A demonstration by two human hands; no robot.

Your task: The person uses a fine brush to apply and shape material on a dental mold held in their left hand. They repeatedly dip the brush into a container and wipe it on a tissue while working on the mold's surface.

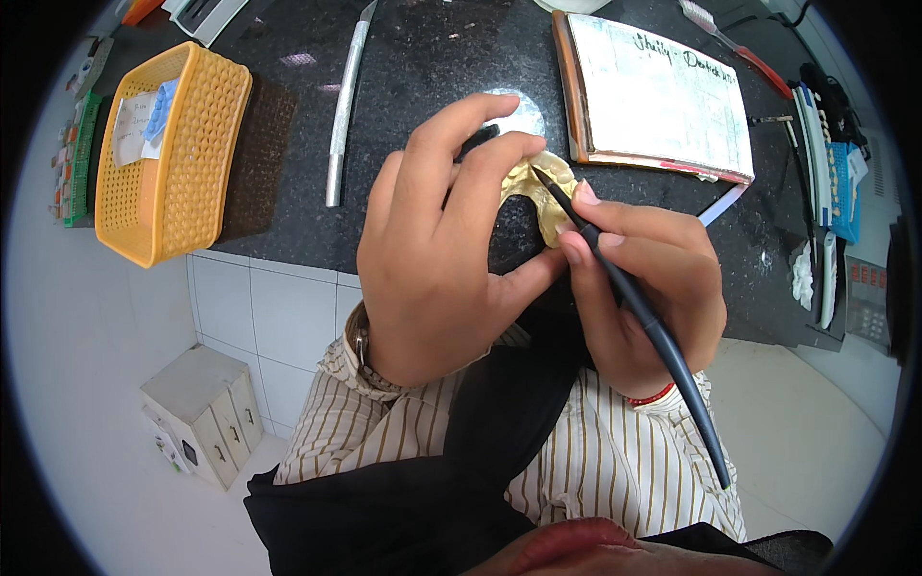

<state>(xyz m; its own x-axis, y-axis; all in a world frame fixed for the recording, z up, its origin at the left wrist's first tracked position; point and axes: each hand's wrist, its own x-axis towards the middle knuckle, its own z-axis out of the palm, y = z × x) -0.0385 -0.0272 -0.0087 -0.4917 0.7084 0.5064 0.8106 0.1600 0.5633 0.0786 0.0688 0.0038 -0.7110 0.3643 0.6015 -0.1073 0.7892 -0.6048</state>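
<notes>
1. While the right hand [658,274] is pinching the pen [690,389], the left hand [427,235] is holding the cast [551,228] at the table [298,182].
2. With the tip at the cast, work is seemingly progressing; what is done or left isn't showing.
3. A knife [348,106] is lying leftward.

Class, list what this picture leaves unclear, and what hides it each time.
- Head view, dental cast: its left side, hidden by the left hand.
- Head view, dark tool: whether its tip touches the cast, too small to tell.
- Head view, black thing: its shape, hidden by the same hand.
- Head view, pale round thing: cut off by the top edge.
</notes>
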